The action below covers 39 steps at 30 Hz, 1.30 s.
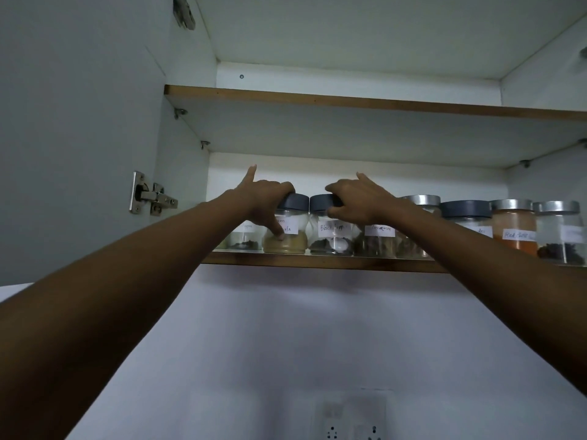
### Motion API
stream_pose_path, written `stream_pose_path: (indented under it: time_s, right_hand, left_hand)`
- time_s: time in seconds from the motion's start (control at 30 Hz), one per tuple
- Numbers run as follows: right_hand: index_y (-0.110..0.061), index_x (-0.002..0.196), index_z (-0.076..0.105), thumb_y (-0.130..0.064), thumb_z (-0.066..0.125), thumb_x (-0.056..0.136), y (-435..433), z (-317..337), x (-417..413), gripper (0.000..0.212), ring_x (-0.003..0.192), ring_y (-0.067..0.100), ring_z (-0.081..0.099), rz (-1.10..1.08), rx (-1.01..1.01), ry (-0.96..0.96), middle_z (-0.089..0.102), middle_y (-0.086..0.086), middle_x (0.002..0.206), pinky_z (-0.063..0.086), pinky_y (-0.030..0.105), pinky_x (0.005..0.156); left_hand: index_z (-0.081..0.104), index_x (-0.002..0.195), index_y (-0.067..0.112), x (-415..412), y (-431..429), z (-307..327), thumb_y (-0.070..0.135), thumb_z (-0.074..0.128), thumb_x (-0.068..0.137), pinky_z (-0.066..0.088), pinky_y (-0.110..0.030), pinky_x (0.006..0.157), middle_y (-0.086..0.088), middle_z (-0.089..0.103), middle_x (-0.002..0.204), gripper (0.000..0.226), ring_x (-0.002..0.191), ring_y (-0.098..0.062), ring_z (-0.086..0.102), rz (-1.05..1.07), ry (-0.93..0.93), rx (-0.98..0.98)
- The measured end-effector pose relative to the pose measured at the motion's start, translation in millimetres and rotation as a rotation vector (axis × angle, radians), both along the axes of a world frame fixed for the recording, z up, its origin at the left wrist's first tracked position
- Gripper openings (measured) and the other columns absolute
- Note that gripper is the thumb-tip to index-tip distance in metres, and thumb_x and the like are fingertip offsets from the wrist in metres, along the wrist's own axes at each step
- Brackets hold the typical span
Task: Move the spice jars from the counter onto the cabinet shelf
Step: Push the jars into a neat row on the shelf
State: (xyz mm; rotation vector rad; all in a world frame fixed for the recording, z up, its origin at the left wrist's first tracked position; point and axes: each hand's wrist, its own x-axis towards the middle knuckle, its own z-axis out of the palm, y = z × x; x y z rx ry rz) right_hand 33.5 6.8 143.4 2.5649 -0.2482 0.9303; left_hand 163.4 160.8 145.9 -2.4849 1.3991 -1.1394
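A row of labelled glass spice jars stands on the lower cabinet shelf (317, 261). My left hand (266, 198) grips the jar of tan powder (287, 239) by its dark lid, thumb down the glass, one finger pointing up. Beside it on the right, my right hand (355, 200) grips the dark lid of the black pepper jar (330, 236). Both jars rest on the shelf. A jar (246, 238) on the far left is partly hidden behind my left hand.
More jars stand to the right: a cinnamon jar (378, 241), a dark-lidded jar (467, 214), a red chilli powder jar (514, 227) and a silver-lidded jar (560, 233). The upper shelf (349, 101) is above. The open cabinet door (79, 122) hangs left. Wall sockets (352, 431) are below.
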Motion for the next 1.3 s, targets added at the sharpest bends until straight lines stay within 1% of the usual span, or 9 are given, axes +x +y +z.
stream_pose_path:
  time_s: [0.07,0.17,0.23,0.3,0.53,0.83,1.07,1.17,1.3]
  right_hand:
    - [-0.01,0.094,0.049,-0.031,0.063,0.081,-1.1,-0.1,0.2,0.028,0.079,0.021,0.045,-0.019,0.001,0.063,0.056,0.007,0.092,0.028,0.036,0.098]
    - [-0.009,0.101,0.049,-0.028,0.077,0.068,-1.0,1.6,1.7,0.047,0.082,0.022,0.046,-0.031,-0.01,0.089,0.055,0.007,0.095,0.035,0.031,0.075]
    - [-0.01,0.104,0.047,-0.028,0.082,0.063,0.2,3.4,2.1,0.057,0.084,0.021,0.047,-0.055,-0.031,0.103,0.053,0.005,0.096,0.04,0.033,0.069]
    - [-0.01,0.105,0.045,-0.03,0.084,0.061,0.8,4.1,2.8,0.062,0.082,0.02,0.047,-0.079,-0.06,0.111,0.05,0.004,0.095,0.038,0.032,0.067]
    - [-0.009,0.105,0.042,-0.036,0.085,0.059,-3.4,0.3,20.1,0.068,0.081,0.022,0.046,-0.103,-0.099,0.106,0.056,0.009,0.103,0.036,0.031,0.066]
    - [-0.008,0.109,0.043,-0.034,0.084,0.062,-10.7,-0.5,57.3,0.067,0.081,0.02,0.046,-0.165,-0.095,0.126,0.046,0.003,0.09,0.037,0.031,0.068]
    - [-0.007,0.116,0.042,-0.031,0.083,0.063,-23.5,2.3,96.7,0.071,0.087,0.023,0.051,-0.219,-0.104,0.155,0.051,0.007,0.097,0.041,0.032,0.071]
    - [-0.006,0.117,0.041,-0.032,0.084,0.062,-29.1,1.9,109.7,0.074,0.085,0.022,0.05,-0.245,-0.107,0.16,0.053,0.008,0.099,0.043,0.033,0.073]
    - [-0.005,0.12,0.04,-0.031,0.083,0.064,-33.3,1.1,129.2,0.075,0.1,0.025,0.057,-0.261,-0.11,0.157,0.055,0.008,0.107,0.045,0.034,0.078]
  left_hand:
    - [0.038,0.131,0.018,-0.8,-1.6,-0.3,0.054,0.074,0.07,-0.008,-0.054,0.111,-0.001,0.06,0.117,0.08,0.114,-0.023,0.054,0.026,-0.043,0.008]
    - [0.041,0.125,0.018,2.9,-3.6,0.8,0.051,0.076,0.067,-0.007,-0.056,0.111,0.001,0.062,0.11,0.075,0.108,-0.022,0.057,0.02,-0.095,0.002]
    - [0.041,0.125,0.019,5.8,-4.6,1.6,0.049,0.077,0.067,-0.006,-0.055,0.111,0.001,0.062,0.11,0.075,0.109,-0.022,0.056,0.014,-0.102,0.0]
    - [0.04,0.126,0.019,7.0,-5.1,1.5,0.049,0.077,0.067,-0.005,-0.055,0.111,0.0,0.061,0.112,0.076,0.11,-0.022,0.055,0.017,-0.109,0.001]
    - [0.037,0.129,0.019,17.4,-11.9,-1.6,0.05,0.076,0.069,-0.001,-0.054,0.112,-0.001,0.06,0.118,0.078,0.113,-0.024,0.054,0.032,-0.125,-0.002]
    - [0.037,0.129,0.017,47.8,-32.6,-4.5,0.045,0.077,0.071,0.005,-0.049,0.114,-0.004,0.06,0.118,0.076,0.114,-0.026,0.053,0.056,-0.117,-0.009]
    - [0.038,0.128,0.016,83.1,-59.0,-2.0,0.047,0.077,0.069,0.008,-0.048,0.114,-0.004,0.061,0.116,0.077,0.113,-0.026,0.054,0.096,-0.146,0.018]
    - [0.037,0.128,0.016,96.5,-66.9,-0.1,0.049,0.077,0.069,0.008,-0.047,0.114,-0.004,0.061,0.115,0.079,0.113,-0.025,0.055,0.107,-0.142,0.035]
    - [0.036,0.127,0.015,114.7,-76.9,1.4,0.05,0.077,0.068,0.01,-0.046,0.114,-0.005,0.062,0.113,0.08,0.111,-0.025,0.055,0.131,-0.151,0.061]
